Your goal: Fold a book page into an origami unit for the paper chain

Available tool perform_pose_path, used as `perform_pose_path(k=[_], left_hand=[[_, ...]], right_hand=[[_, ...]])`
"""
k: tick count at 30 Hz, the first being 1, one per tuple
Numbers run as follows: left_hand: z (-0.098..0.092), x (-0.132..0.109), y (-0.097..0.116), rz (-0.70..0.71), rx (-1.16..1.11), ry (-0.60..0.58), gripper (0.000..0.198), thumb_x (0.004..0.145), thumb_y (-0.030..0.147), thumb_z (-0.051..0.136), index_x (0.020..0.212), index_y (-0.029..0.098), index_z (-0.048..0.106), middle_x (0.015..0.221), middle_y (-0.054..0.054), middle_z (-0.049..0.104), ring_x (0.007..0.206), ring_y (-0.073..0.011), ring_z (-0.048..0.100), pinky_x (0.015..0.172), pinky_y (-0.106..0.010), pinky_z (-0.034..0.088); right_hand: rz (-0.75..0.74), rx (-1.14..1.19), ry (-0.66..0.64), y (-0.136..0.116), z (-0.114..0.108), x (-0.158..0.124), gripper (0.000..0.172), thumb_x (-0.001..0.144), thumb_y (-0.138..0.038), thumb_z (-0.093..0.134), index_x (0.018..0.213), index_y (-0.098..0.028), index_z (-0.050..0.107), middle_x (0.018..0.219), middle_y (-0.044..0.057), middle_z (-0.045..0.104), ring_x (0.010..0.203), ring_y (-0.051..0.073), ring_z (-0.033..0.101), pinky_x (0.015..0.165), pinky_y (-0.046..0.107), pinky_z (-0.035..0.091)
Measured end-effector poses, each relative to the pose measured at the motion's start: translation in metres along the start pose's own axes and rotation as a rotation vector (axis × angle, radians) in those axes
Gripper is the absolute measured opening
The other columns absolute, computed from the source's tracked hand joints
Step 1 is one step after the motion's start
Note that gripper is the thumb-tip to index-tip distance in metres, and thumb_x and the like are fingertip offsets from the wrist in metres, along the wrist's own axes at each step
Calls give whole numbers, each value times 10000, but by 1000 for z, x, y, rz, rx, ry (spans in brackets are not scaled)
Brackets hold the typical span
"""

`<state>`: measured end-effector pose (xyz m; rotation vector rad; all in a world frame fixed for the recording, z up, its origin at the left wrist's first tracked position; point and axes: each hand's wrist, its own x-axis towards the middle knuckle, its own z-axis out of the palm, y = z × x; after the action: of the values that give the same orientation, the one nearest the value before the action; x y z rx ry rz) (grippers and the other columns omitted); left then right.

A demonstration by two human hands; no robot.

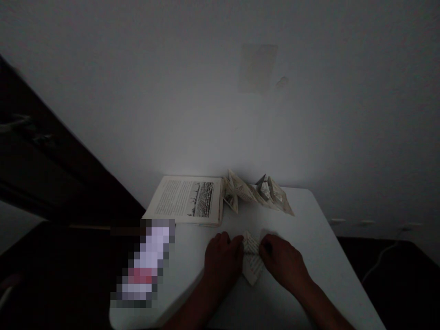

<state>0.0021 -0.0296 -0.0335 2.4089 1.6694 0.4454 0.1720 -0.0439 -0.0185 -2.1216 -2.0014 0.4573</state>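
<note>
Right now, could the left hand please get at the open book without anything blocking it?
Probably yes: the left hand rests on the folded paper, and the table between it and the book looks bare.

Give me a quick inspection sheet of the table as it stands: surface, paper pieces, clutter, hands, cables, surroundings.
Surface: white table, dimly lit, set against a wall.
Job's things: small folded piece of printed paper lying flat between both hands; its fold shape is unclear.
Clutter: open printed book at the far edge; folded printed-paper shapes in a row beside it; a blurred-out patch at the table's left edge.
Hands: left hand and right hand each press a side of the folded paper.
Cables: pale cable on the dark floor to the right.
Surroundings: plain white wall; dark door on the left.
</note>
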Motion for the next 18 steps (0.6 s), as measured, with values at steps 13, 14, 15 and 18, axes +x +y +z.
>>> perform_pose_path(k=[13,14,15,18], left_hand=[[9,9,10,-48,5,128,140,776,330,534,803,215,609,824,-44,524,825,-207,466,732,-333,325],[10,9,10,-46,10,121,136,773,328,536,802,215,605,826,-42,524,827,-207,466,732,-333,325],[10,10,10,-44,16,114,133,771,326,536,801,214,602,827,-41,524,828,-207,466,731,-332,325],[10,12,9,-35,21,93,140,775,324,529,827,218,602,834,-42,522,836,-209,466,733,-330,329]], right_hand=[[18,3,0,-4,0,1,129,792,-274,470,737,-214,570,760,16,640,689,174,588,545,248,311],[19,1,2,-4,0,1,133,794,-279,468,738,-215,570,759,15,640,689,174,588,546,248,312],[21,-3,3,-4,1,1,137,797,-285,467,738,-217,570,758,14,640,691,174,589,547,249,314],[22,-19,4,-3,2,2,145,800,-298,467,738,-219,571,761,12,641,702,176,593,549,252,315]])
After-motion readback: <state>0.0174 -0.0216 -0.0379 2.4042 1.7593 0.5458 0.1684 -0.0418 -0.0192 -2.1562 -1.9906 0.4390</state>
